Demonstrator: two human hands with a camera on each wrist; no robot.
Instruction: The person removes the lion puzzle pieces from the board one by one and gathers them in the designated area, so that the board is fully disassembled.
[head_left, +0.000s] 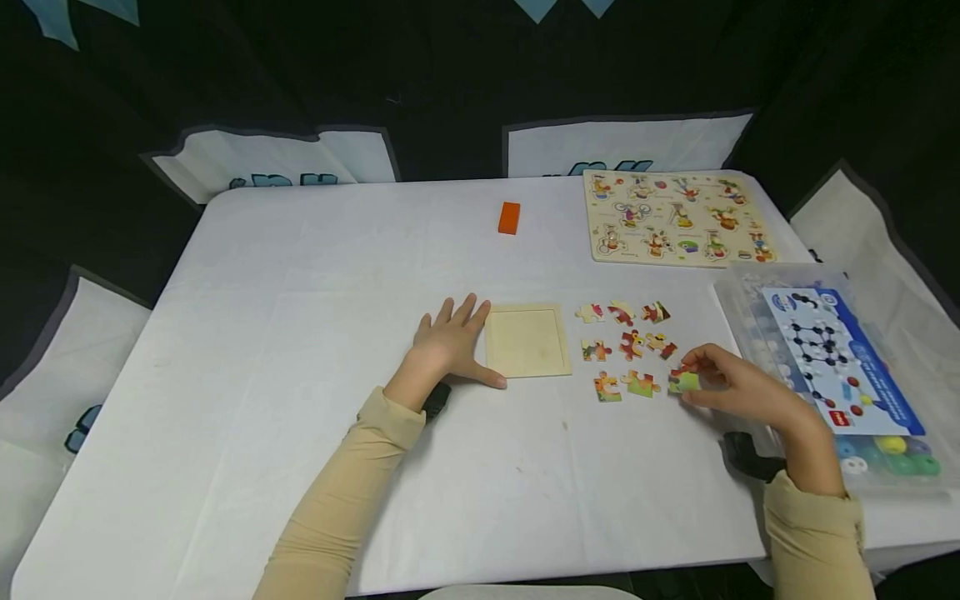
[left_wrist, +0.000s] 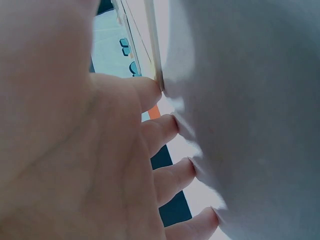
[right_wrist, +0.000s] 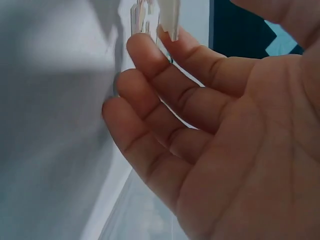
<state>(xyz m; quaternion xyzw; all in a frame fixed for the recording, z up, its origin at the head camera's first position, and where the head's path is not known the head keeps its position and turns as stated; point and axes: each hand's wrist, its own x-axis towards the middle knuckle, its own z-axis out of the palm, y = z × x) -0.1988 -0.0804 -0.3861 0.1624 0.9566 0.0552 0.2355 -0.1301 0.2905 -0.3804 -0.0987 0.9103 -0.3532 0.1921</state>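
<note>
My left hand (head_left: pixel 447 346) rests on the white table with its fingers spread, at the left edge of a square wooden puzzle frame (head_left: pixel 566 342). In the left wrist view the index fingertip (left_wrist: pixel 152 94) touches the side of that frame. My right hand (head_left: pixel 738 387) pinches a green jigsaw piece (head_left: pixel 684 382) between thumb and fingers; its pale edge (right_wrist: pixel 170 17) shows in the right wrist view, tilted up. Several colourful jigsaw pieces (head_left: pixel 632 344) lie in loose rows between the frame and my right hand.
A clear plastic box (head_left: pixel 738 308) with a blue-and-white molecule card (head_left: pixel 840 358) and coloured balls stands to the right, close by my right hand. Behind it lies a wooden picture board (head_left: pixel 675 218). An orange block (head_left: pixel 509 217) sits near the table's far edge.
</note>
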